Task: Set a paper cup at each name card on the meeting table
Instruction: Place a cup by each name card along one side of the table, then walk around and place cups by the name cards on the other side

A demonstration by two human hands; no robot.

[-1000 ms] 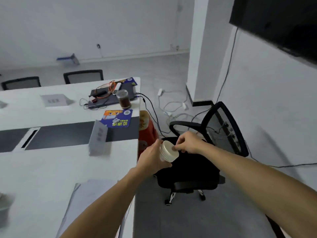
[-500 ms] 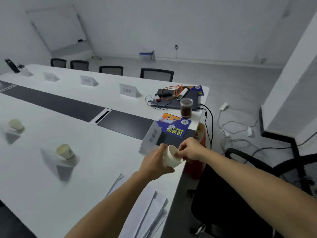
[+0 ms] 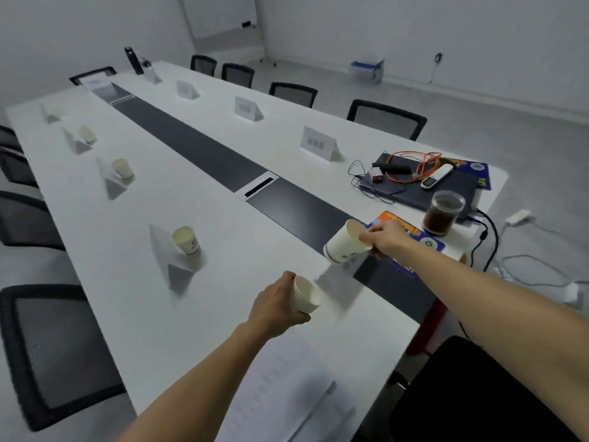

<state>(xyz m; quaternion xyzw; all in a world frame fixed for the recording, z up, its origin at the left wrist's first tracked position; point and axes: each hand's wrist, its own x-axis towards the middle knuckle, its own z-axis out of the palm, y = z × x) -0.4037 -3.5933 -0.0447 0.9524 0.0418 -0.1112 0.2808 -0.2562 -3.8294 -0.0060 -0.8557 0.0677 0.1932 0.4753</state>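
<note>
My left hand (image 3: 276, 306) grips a nested stack of white paper cups (image 3: 305, 298) over the near side of the long white table (image 3: 95, 218). My right hand (image 3: 387, 239) pinches the rim of a single paper cup (image 3: 345, 242), tilted, just above the nearest name card (image 3: 339, 282), which is blurred. Cups stand beside name cards along the near side: one cup (image 3: 186, 240), another cup (image 3: 122, 168), a third cup (image 3: 87, 134). Name cards on the far side, such as the closest one (image 3: 317, 144), have no cups.
A plastic cup of dark drink (image 3: 443, 212), a laptop with cables (image 3: 424, 183) and a colourful mat lie at the table's right end. Papers (image 3: 287, 387) lie near the front edge. Black chairs line both sides; a black chair (image 3: 478, 400) stands at lower right.
My right hand has pulled one cup off the stack and carried it out to the right over the nearest name card. The view has swung left along the table.
</note>
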